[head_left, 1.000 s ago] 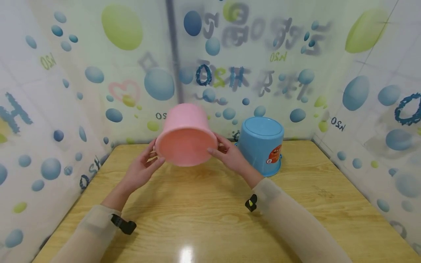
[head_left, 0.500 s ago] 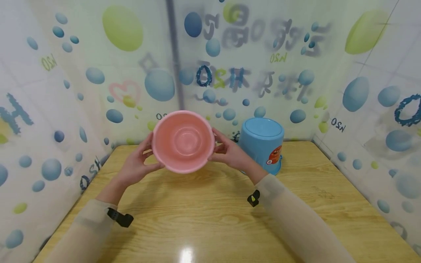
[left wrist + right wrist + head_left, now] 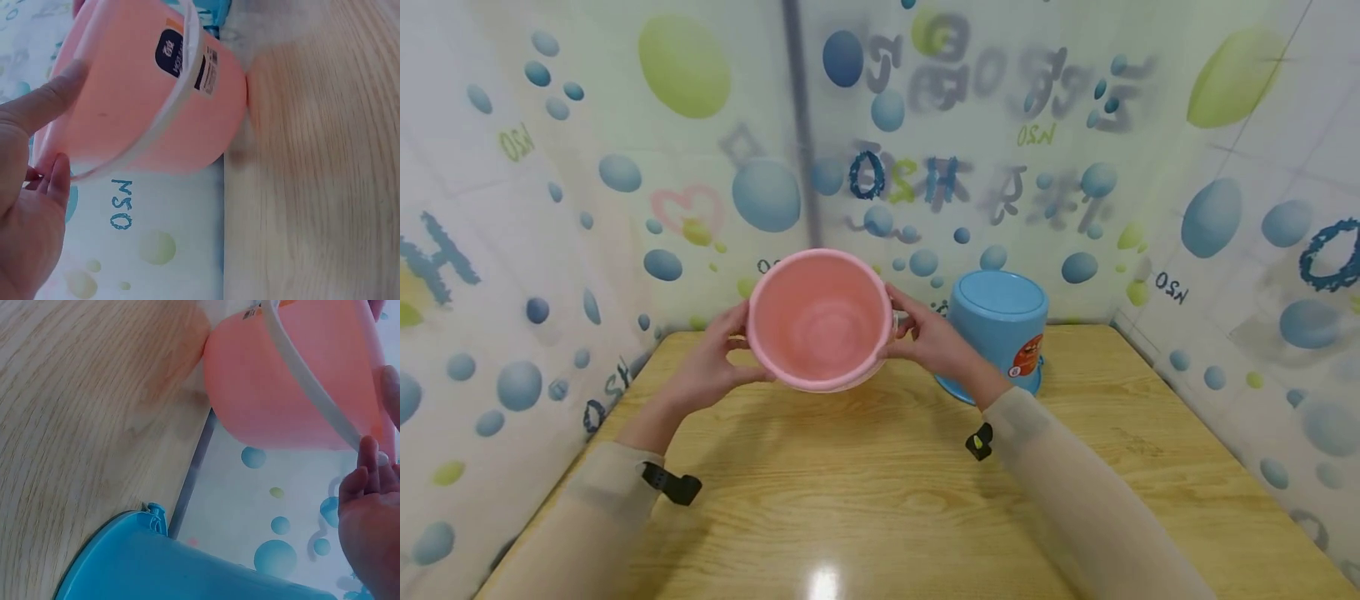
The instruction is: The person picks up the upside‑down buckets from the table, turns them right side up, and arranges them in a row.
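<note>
**Round pink plastic bucket [image 3: 823,317] has tipped mouth-up since a second ago**

Left hand [image 3: 706,372] pinches one rim side; the bucket tilts between both hands; right hand [image 3: 931,340] pinches the other, an upturned blue plastic bucket [image 3: 992,321] behind its wrist.

Wood-grain tabletop [image 3: 850,508] enclosed at back, left and right by pale wall coverings [image 3: 752,50], printed with blue and yellow-green drops. Mirrored "H2O" lettering [image 3: 901,181] set mid-back in blue and green. Blurred grey characters [image 3: 951,87] and pink heart [image 3: 687,204] also shown there. Back covering crossed by dark vertical strip [image 3: 801,108]. White light patch [image 3: 823,582] reflected in glossy tabletop, nearest viewer.
</note>
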Motion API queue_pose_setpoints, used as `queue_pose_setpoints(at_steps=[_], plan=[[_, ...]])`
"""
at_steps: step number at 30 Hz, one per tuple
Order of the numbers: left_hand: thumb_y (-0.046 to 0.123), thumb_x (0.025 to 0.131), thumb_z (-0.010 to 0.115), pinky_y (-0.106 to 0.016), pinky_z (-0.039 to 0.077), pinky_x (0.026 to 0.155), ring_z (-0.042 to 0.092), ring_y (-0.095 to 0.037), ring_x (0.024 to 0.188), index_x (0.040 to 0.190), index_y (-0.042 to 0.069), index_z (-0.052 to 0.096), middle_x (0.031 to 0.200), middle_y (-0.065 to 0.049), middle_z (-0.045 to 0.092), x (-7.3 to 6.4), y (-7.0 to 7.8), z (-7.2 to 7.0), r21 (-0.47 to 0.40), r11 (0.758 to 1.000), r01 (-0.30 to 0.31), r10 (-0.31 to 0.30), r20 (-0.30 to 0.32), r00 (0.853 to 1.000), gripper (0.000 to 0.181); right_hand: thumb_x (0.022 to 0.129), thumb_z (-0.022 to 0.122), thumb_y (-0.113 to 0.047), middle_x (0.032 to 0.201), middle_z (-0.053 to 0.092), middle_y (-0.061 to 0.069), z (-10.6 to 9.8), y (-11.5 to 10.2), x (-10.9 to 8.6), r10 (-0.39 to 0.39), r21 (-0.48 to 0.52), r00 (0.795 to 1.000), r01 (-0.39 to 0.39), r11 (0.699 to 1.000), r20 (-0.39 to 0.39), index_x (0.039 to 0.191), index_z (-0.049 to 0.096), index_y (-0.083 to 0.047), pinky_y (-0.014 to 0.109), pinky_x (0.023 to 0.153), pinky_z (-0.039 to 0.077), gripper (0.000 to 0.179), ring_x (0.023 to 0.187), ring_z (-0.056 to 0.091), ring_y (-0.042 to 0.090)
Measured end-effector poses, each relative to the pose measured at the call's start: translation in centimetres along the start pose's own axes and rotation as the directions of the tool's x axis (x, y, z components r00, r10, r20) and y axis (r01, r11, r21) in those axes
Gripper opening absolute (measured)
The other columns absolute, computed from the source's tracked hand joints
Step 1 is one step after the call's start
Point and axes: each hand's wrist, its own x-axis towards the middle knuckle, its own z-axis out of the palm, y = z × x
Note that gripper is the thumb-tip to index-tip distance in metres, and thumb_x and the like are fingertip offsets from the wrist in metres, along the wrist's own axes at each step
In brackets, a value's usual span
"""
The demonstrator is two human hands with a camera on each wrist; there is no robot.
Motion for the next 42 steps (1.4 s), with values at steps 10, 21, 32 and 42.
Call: queue_pose_setpoints(at_steps=[10,21,32,42], plan=[[0.012,0.087,0.095,-0.046,0.052,0.11,0.049,-0.043,0.149,0.174,0.019,0.035,0.174,-0.016,0.041,0.3,-0.3,-0.4,-0.087,0.988,0.126,-0.134,-0.09,0.987,0.106,0.102,0.082,-0.025,0.171,0.049,0.004,-0.6,0.1,0.2,-0.021,0.098,1.0,0.021,0.995,-0.002,0.177,0.024,-0.034,0.058,0.118,0.051,0.095,0.149,0.053,0.033],[0.027,0.1,0.083,-0.013,0.057,0.099,0.045,-0.036,0.16,0.175,0.02,0.033,0.176,-0.01,0.043,1.3,-2.2,0.3,-0.298,0.904,0.307,-0.34,-0.063,0.938,0.09,0.109,0.071,-0.025,0.176,0.038,0.011,0.6,1.3,1.2,0.009,0.26,1.0,-0.006,0.966,-0.009,0.178,0.023,-0.025,0.049,0.115,0.058,0.084,0.147,0.061,0.038],[0.039,0.105,0.076,-0.06,0.047,0.123,0.045,-0.041,0.158,0.176,0.024,0.03,0.177,-0.012,0.039,2.0,-2.5,0.8,-0.289,0.887,0.359,-0.394,-0.072,0.916,0.085,0.111,0.067,-0.038,0.176,0.038,0.008,1.6,1.8,2.1,0.102,0.3,0.993,-0.082,0.95,-0.054,0.176,0.029,-0.028,0.051,0.118,0.055,0.076,0.151,0.057,0.033],[0.045,0.107,0.07,-0.021,0.064,0.091,0.055,-0.046,0.149,0.178,0.036,0.014,0.174,-0.019,0.041,2.2,-3.2,1.7,-0.415,0.813,0.408,-0.455,-0.017,0.89,0.091,0.112,0.063,-0.043,0.169,0.051,0.012,2.2,2.0,3.1,0.136,0.311,0.989,-0.11,0.944,-0.061,0.176,0.029,-0.032,0.053,0.119,0.054,0.073,0.145,0.063,0.032]])
